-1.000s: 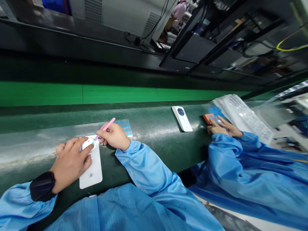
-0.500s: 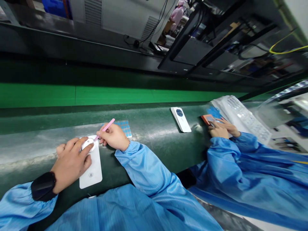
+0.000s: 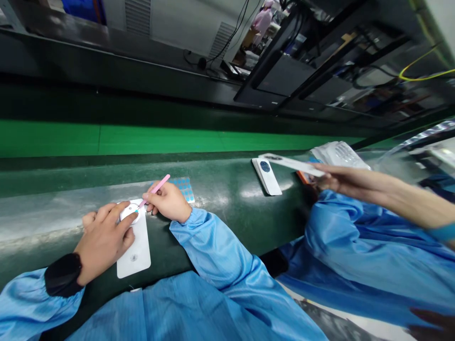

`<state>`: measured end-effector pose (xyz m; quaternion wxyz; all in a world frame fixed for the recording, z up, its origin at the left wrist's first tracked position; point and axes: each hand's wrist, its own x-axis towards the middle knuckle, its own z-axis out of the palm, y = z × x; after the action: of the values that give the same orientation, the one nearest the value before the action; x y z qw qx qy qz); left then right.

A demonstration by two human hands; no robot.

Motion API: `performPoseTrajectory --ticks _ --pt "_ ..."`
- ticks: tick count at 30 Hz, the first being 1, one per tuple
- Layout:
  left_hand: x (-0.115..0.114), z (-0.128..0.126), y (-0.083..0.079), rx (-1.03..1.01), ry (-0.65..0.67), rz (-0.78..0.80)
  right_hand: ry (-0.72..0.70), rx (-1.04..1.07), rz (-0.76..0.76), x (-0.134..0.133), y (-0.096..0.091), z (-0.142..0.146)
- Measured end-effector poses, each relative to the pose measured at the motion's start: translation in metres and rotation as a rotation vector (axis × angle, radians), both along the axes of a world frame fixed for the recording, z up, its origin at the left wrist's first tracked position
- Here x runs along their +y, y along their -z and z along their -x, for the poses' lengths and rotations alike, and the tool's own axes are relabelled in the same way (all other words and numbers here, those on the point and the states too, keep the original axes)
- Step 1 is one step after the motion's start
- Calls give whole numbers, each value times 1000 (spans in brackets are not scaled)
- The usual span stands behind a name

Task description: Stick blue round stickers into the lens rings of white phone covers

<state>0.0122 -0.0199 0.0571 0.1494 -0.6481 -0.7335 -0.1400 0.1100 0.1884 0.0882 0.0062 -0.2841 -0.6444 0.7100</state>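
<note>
A white phone back cover [image 3: 135,248] lies on the dark green bench in front of me. My left hand [image 3: 103,239] rests on it, index finger pressing the round camera ring [image 3: 130,213] at its top end. My right hand [image 3: 168,201] is closed on a thin pink stick [image 3: 156,188], whose tip touches the ring beside my left fingertip. A sheet of small blue round stickers [image 3: 185,187] lies just behind my right hand.
A second white cover with a blue camera disc [image 3: 267,175] lies further right on the bench. A co-worker's hand [image 3: 332,179] holds another white cover [image 3: 289,164] above it. White trays [image 3: 339,154] sit at far right. A bright green conveyor belt [image 3: 142,139] runs behind.
My hands have stayed put on the cover. The co-worker's hand has risen from the orange block at the right and now holds a white cover out over the bench.
</note>
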Motion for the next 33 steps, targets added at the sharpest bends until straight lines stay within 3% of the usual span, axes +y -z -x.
performPoseTrajectory --ticks 10,33 --pt "1 -2 -2 9 -24 34 38 -30 -8 -3 -5 0" --pt "7 -2 -1 96 -22 -90 7 -56 25 -2 -7 3"
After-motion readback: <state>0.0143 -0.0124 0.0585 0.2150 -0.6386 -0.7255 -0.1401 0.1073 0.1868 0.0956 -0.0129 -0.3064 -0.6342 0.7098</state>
